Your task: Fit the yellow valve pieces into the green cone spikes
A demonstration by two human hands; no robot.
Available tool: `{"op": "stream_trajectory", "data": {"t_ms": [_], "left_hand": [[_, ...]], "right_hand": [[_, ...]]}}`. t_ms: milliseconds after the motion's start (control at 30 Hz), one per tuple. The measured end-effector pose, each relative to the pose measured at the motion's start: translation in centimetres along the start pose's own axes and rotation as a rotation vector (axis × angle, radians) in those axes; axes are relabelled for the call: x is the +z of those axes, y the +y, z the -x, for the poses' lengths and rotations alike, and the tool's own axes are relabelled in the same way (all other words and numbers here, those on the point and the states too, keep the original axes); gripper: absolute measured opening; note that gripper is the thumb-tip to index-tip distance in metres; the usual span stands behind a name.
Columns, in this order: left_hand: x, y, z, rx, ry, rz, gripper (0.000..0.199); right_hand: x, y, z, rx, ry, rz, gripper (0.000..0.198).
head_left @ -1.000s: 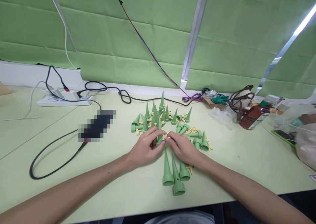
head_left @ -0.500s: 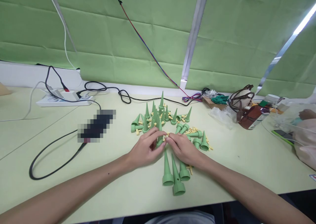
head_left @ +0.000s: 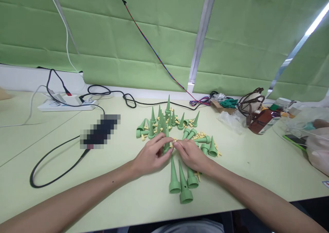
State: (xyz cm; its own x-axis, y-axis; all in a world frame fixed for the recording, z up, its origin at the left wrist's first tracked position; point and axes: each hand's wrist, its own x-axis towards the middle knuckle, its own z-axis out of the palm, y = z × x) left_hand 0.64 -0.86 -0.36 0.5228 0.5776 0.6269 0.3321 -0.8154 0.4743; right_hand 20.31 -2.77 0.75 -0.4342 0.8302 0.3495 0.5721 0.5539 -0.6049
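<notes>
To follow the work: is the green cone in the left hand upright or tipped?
Upright: the green cone points tip-up from the left hand.

Soft light brightens the table [head_left: 123,198], with upper-right glare [head_left: 317,20] and a pixelated patch [head_left: 100,132].

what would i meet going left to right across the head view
White power strip, left hand, right hand, rightmost green cone, crumpled clear plastic, brown bottle, green-edged phone-like device.
</notes>
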Motion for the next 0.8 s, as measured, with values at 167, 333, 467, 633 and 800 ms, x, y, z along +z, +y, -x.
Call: {"op": "stream_trajectory", "data": {"t_ms": [167,333,467,633,800], "left_hand": [[0.1,-0.15,0.12,0.018,0.001,-0.002,0.026],[0.05,-0.13,0.31,0.036,0.01,-0.023,0.027],[0.0,-0.07,0.28,0.08,0.027,-0.06,0.027],[0.04,-0.08,0.21,0.107,0.04,-0.092,0.027],[0.13,-0.11,0.32,0.073,0.024,-0.082,0.028]], "right_hand": [[0.08,0.07,-0.11,-0.02,0.018,0.003,0.045],[0.14,0.1,-0.06,-0.031,0.025,0.02,0.044],[0.08,0.0,0.03,-0.033,0.026,0.028,0.044],[-0.02,-0.15,0.01,-0.018,0.029,0.022,0.045],[-0.36,-0.19,-0.15,-0.001,0.069,0.008,0.046]]}}
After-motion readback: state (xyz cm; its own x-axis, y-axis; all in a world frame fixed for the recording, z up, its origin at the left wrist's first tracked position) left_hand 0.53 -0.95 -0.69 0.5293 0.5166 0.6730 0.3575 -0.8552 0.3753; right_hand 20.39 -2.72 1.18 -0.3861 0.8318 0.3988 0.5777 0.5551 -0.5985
